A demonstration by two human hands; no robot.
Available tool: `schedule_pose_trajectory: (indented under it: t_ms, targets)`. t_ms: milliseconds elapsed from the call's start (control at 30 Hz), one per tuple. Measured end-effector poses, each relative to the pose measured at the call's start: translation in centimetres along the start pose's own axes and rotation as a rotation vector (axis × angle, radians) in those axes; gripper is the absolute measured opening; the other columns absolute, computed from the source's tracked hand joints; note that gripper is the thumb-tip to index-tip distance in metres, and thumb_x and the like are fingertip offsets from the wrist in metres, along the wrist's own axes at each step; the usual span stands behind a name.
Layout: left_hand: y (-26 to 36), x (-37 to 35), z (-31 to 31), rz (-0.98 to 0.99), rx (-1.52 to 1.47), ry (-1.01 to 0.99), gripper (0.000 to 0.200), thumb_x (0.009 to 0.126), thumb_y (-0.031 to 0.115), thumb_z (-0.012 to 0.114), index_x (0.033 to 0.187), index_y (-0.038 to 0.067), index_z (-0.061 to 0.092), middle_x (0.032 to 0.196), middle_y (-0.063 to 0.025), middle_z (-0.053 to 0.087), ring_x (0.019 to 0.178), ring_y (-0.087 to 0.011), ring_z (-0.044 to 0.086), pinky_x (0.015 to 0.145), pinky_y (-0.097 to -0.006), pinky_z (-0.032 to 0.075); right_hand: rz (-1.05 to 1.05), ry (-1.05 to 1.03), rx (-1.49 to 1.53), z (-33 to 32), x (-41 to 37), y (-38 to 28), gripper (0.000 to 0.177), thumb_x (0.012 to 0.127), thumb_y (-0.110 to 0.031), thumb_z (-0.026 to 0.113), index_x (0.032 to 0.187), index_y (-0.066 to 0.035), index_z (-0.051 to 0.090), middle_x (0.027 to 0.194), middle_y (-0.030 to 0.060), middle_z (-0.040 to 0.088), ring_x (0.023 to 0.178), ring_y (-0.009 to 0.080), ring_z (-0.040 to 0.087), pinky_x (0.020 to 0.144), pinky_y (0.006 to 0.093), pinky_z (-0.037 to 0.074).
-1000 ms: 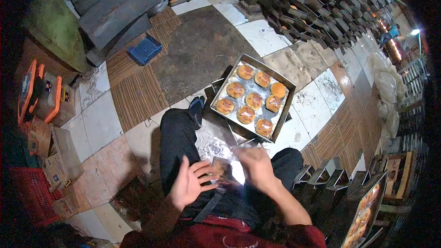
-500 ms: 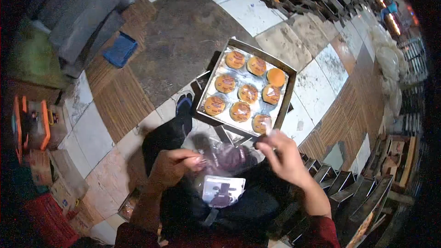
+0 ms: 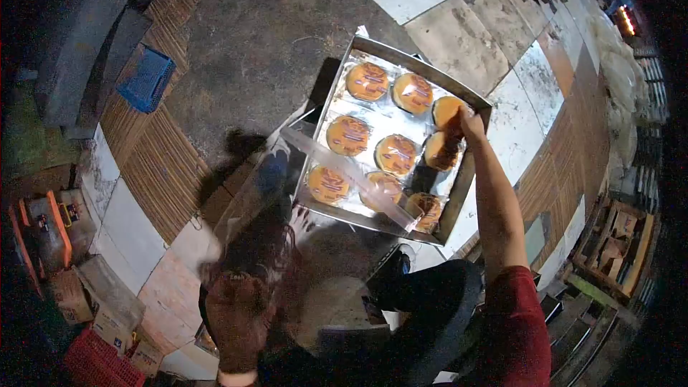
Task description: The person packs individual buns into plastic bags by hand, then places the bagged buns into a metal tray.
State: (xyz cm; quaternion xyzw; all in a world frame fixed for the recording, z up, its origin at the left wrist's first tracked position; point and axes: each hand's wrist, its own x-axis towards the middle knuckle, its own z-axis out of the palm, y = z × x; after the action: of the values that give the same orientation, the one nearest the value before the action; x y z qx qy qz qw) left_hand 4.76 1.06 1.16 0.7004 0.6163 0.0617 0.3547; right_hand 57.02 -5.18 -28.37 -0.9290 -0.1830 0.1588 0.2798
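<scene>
A square metal tray (image 3: pixel 460 204) holds several round golden buns (image 3: pixel 395 154), most with brown print showing on top. My right hand (image 3: pixel 469 125) reaches over the tray's right side, its fingers closed on the plain-topped bun (image 3: pixel 447 110) near the upper right corner. My left hand (image 3: pixel 240 308) is low, close to the camera, and looks dark through a clear printed plastic bag (image 3: pixel 351 172) that it holds up. The bag's pale edge crosses in front of the tray's lower buns. The left fingertips are partly obscured by the plastic.
A blue basket (image 3: pixel 147 79) lies on the patchwork floor to the left. At lower left are a red crate (image 3: pixel 104 358) and orange-edged things (image 3: pixel 59 228). Wooden crates (image 3: pixel 613 251) and metal racks line the right. My dark-trousered leg (image 3: pixel 430 301) is below the tray.
My right hand has moved up and forward from the tray's near edge onto the plain bun. The left hand has dropped lower with a plastic bag. The tray appears closer as the view shifted.
</scene>
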Motion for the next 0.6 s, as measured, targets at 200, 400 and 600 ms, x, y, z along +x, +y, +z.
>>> schedule_pose_trajectory:
  t_ms: [200, 400, 600]
  targets:
    - [1.0, 0.0, 0.1, -0.152, -0.301, -0.022, 0.024, 0.086, 0.027, 0.059, 0.083, 0.003, 0.056, 0.072, -0.0036, 0.057, 0.065, -0.0140, 0.054, 0.062, -0.0283, 0.046, 0.044, 0.125, 0.131, 1.5, -1.8, -2.4, 0.075, 0.062, -0.049, 0.075, 0.105, 0.009, 0.052, 0.096, 0.0167, 0.060, 0.088, 0.0241, 0.059, 0.077, 0.0338, 0.047]
    - [0.5, -1.3, 2.0, -0.067, -0.765, -0.086, 0.024, 0.086, 0.025, 0.059, 0.085, 0.000, 0.057, 0.076, -0.0051, 0.060, 0.069, -0.0154, 0.057, 0.066, -0.0277, 0.046, 0.307, -0.579, 1.518, -1.2, -6.1, -5.4, 0.040, 0.084, -0.038, 0.054, 0.112, -0.009, 0.052, 0.104, 0.0053, 0.059, 0.089, 0.0215, 0.060, 0.075, 0.0368, 0.050]
    - [0.2, -1.7, 2.4, 0.205, -0.419, -0.360, 0.026, 0.082, 0.017, 0.064, 0.100, 0.002, 0.055, 0.086, -0.0065, 0.061, 0.083, -0.0146, 0.057, 0.074, -0.0260, 0.045, -0.191, -1.056, 1.116, -14.1, -23.7, -18.9, 0.063, 0.086, -0.054, 0.041, 0.127, -0.006, 0.040, 0.119, 0.0091, 0.051, 0.111, 0.0207, 0.048, 0.091, 0.0366, 0.043]
